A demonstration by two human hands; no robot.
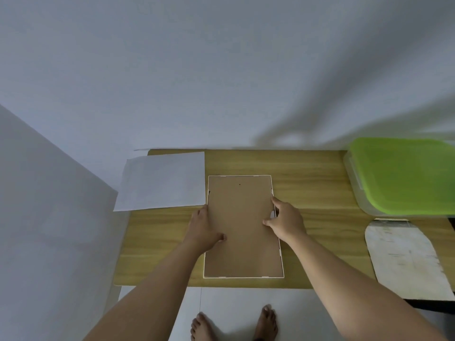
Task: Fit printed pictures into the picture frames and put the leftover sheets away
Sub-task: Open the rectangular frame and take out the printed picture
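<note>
A white picture frame (281, 257) lies face down in the middle of the wooden table (310, 183), its brown backing board (242, 249) facing up. My left hand (204, 230) grips the frame's left edge, thumb on the backing board. My right hand (286, 221) rests on the frame's right edge, fingers pressing at a small tab there. A white sheet of paper (162, 180) lies flat at the table's far left, its corner overhanging the edge.
A clear plastic box with a green lid (403, 175) stands at the far right. A worn white sheet (406, 257) lies in front of it at the right edge. Walls close the back and left. My bare feet stand on the white floor below.
</note>
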